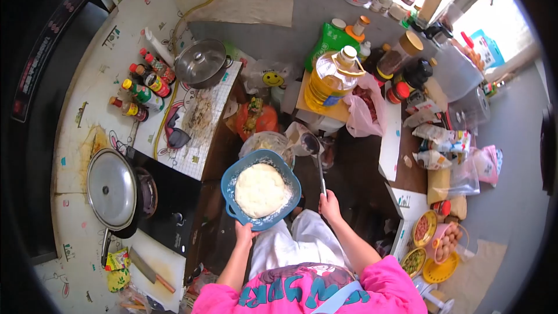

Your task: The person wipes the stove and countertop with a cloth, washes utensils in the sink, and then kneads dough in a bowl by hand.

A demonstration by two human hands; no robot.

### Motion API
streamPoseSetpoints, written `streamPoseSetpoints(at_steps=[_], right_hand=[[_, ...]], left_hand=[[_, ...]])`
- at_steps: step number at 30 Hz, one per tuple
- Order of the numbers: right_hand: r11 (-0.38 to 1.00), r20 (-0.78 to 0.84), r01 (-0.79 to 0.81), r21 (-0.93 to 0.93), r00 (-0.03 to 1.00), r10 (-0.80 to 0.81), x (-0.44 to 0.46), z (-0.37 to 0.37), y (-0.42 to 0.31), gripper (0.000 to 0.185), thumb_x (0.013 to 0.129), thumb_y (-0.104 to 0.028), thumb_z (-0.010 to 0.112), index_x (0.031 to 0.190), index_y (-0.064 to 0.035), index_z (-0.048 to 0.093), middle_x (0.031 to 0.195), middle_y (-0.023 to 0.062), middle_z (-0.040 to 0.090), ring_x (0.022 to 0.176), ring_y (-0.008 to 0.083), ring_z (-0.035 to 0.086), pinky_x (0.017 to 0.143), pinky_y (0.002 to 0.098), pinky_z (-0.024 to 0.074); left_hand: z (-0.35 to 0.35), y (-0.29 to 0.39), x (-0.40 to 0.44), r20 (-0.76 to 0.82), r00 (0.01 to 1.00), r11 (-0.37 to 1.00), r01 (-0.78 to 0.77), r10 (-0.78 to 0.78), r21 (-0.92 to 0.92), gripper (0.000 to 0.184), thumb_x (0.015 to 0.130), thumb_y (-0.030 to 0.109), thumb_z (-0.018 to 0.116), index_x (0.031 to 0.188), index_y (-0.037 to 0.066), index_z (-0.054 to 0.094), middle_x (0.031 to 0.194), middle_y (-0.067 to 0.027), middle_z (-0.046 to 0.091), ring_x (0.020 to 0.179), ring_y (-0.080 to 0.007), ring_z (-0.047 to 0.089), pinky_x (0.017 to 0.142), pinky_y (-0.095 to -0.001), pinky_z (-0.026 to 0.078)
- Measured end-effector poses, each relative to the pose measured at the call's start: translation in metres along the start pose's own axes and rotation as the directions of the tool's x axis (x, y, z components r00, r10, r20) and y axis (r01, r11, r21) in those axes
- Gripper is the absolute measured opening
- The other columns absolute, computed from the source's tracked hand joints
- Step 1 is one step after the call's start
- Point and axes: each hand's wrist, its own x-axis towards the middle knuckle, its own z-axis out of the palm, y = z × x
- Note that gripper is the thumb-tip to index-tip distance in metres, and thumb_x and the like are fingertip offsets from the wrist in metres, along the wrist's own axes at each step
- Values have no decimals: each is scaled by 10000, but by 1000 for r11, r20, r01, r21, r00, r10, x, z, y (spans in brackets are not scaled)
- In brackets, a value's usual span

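One bowl [228, 186] w/ dough [261, 191], L hand [245, 233]; 1 ladle [319, 164], R hand [330, 206].

One blue bowl [284, 168], one mass of dough [261, 191] and one ladle [311, 143] are seen near the center. At left, one lidded frying pan [111, 189], one cleaver [143, 263] and one cutting board [168, 251] are shown; at upper left, one glass-lidded pot [200, 63] and at least five sauce bottles [143, 94]. One oil jug [326, 86] is placed upper right of center; two yellow-rimmed bowls [435, 224] are seen lower right.
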Motion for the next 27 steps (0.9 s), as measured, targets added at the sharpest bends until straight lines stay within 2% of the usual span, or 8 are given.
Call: streamPoseSetpoints(at_steps=[2, 3, 6, 10, 17, 20, 23, 27], right_hand=[[979, -21, -2, -203, 1000, -3, 45, -3, 3, 321, 911, -180, 512, 1135, 50, 499, 747, 175, 632, 600, 264, 637, 558, 376, 509], [942, -41, 116, -316, 990, -136, 83, 0, 34, 390, 883, -187, 537, 1185, 56, 492, 936, 268, 635, 871, 383, 638, 762, 432, 503], [912, 4, 55, -406, 998, -58, 129, 5, 13, 394, 872, -186, 538, 1182, 53, 498, 1025, 292, 605, 1020, 427, 565, 880, 447, 452], [799, 25, 165, -578, 982, -185, 210, 31, 54, 377, 896, -174, 499, 1205, 39, 465, 774, 216, 627, 521, 264, 629, 512, 386, 507], [782, 175, 205, -589, 977, -124, 288, 65, 47, 414, 789, -62, 497, 1177, 60, 421, 795, 274, 606, 629, 360, 635, 558, 427, 513], [543, 238, 468, -697, 866, -441, 327, 82, 72, 443, 773, -52, 502, 1187, 61, 393, 895, 319, 590, 773, 376, 640, 613, 429, 519], [577, 297, 313, -754, 947, -126, 346, 93, 41, 383, 793, -42, 519, 1138, 79, 408, 1017, 326, 554, 877, 489, 586, 759, 482, 502], [371, 279, 301, -878, 954, -113, 353, 117, 14, 347, 804, -17, 515, 1124, 92, 435, 1019, 303, 548, 851, 399, 626, 719, 406, 539]], left_hand=[[13, -12, 15, -32, 999, 999, -3, 2, -50, 699, 725, -99, 380, 1376, 106, 231, 1239, -209, 436, 871, -355, 622, 572, -452, 594], [20, -14, 20, -41, 999, 999, 5, -8, -53, 690, 728, -97, 380, 1373, 100, 234, 1230, -204, 444, 873, -349, 622, 572, -447, 594], [38, -18, 27, -63, 998, 998, 22, -25, -57, 665, 737, -92, 384, 1362, 83, 246, 1201, -190, 469, 879, -330, 623, 575, -431, 595], [46, -27, 53, -88, 996, 999, 31, -33, -26, 626, 747, -73, 403, 1342, 70, 274, 1163, -173, 497, 866, -308, 633, 571, -413, 594], [53, -33, 90, -104, 995, 998, -14, 8, -54, 601, 737, -56, 414, 1317, 60, 315, 1101, -170, 533, 809, -298, 645, 535, -405, 589], [47, -41, 108, -93, 995, 998, -25, 20, -56, 596, 742, -63, 417, 1319, 48, 312, 1097, -167, 534, 798, -288, 644, 529, -395, 591], [47, -39, 119, -91, 996, 996, -22, 14, -89, 593, 760, -80, 422, 1327, 37, 297, 1117, -163, 520, 817, -265, 637, 546, -385, 596], [42, -44, 135, -128, 991, 998, -50, 45, -33, 580, 768, -75, 444, 1325, 23, 314, 1127, -145, 521, 815, -220, 624, 536, -338, 579]])
